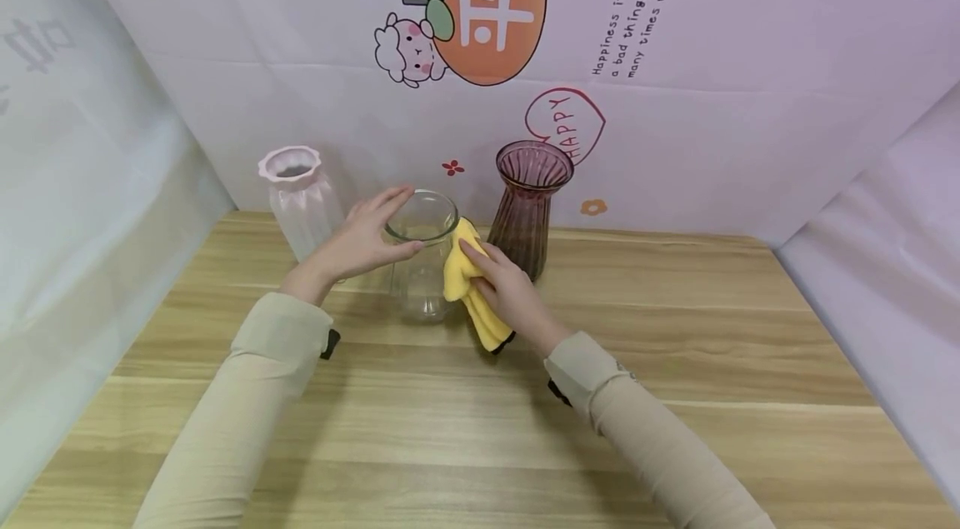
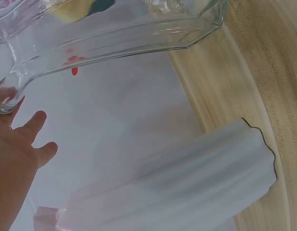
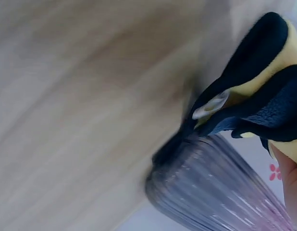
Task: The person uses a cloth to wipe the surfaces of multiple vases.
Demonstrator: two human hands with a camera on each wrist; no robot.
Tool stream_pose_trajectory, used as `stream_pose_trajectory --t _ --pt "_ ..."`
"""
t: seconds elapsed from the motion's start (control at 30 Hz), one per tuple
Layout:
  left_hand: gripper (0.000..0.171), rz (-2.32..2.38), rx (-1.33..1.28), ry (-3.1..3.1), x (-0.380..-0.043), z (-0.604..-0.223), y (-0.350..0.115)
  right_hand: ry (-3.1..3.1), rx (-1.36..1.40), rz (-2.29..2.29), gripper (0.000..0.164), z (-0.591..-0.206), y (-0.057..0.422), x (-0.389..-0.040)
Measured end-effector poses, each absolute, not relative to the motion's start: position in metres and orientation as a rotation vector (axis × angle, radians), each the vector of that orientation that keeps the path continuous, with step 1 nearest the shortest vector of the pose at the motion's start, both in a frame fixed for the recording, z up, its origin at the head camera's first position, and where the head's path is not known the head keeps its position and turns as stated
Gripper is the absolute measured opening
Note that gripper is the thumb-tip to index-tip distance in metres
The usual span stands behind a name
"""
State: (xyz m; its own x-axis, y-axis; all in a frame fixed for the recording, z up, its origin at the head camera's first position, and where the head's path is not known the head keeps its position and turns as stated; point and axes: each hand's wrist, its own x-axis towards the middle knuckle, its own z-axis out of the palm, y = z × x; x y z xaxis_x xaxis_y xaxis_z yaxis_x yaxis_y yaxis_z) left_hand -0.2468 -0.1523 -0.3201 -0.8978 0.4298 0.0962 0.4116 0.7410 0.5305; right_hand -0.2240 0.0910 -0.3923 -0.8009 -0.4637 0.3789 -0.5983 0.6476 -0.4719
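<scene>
A clear glass vase stands upright on the table, and its wide rim faces up. My left hand holds it at the rim, thumb on the near side and fingers on the far side. In the left wrist view, some fingertips of the left hand stick out free beside the neck. My right hand grips a yellow cloth with a dark blue reverse, against the right side of the glass. The right wrist view shows the folded cloth hanging from the hand; much of that hand is out of frame.
Close on the left stands a pale pink and white fluted vase. A purple ribbed glass vase stands just right of the cloth. Behind them rises a white printed backdrop. The wooden table stretches toward me.
</scene>
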Motion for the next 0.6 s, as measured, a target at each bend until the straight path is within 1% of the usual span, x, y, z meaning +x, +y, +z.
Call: stream_pose_trajectory --t 0.23,0.43,0.6 --pt "0.091 0.863 0.701 2.882 -0.246 -0.32 -0.151 -2.701 0.858 0.934 0.056 -0.385 0.088 -0.228" --pt "0.096 0.901 0.607 2.915 -0.246 -0.322 -0.149 -2.842 0.831 0.86 0.056 -0.393 0.091 -0.227" --pt "0.097 0.932 0.528 2.931 -0.246 -0.324 -0.147 -2.973 0.825 0.725 0.056 -0.402 0.094 -0.226"
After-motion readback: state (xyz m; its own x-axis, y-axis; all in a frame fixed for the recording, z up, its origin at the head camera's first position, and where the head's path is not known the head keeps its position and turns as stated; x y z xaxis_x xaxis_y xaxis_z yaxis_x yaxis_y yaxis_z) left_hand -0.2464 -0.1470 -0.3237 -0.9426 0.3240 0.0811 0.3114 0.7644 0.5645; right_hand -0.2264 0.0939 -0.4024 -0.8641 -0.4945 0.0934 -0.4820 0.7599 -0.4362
